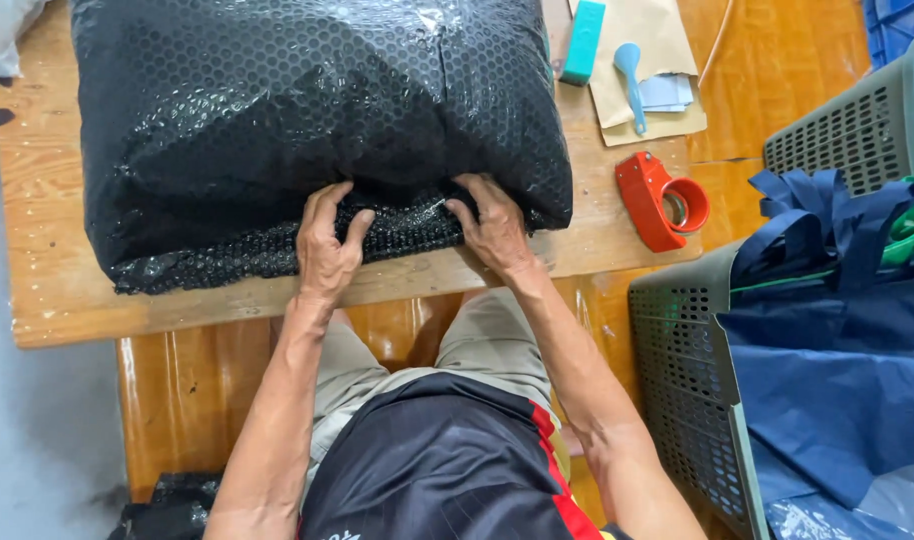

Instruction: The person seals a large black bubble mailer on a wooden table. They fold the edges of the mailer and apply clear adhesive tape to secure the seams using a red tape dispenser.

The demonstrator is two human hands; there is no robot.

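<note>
From the head view, a big black bubble-wrap parcel (317, 130) lies on the wooden tabletop (57, 290), filling most of it from the far edge down to the near edge. Both hands rest on the parcel's near end, where the wrap is folded over into a crumpled flap. The left hand (327, 245) lies flat on that flap with its fingers bent and spread, its grip pressing down on the wrap rather than closing round it. The right hand (492, 225) sits just beside it to the right, its fingers curled into the fold and pinching the wrap at the parcel's near edge. The two hands are near each other but apart, with the parcel rising beyond them.

To the right of the parcel on the tabletop lies a red tape dispenser (662, 200). Farther off lie a brown envelope (667, 120), a light blue scoop (632, 80) and a teal block (582, 40). At the near right stands a grey basket (682, 390) holding a dark blue bag (837, 370).
</note>
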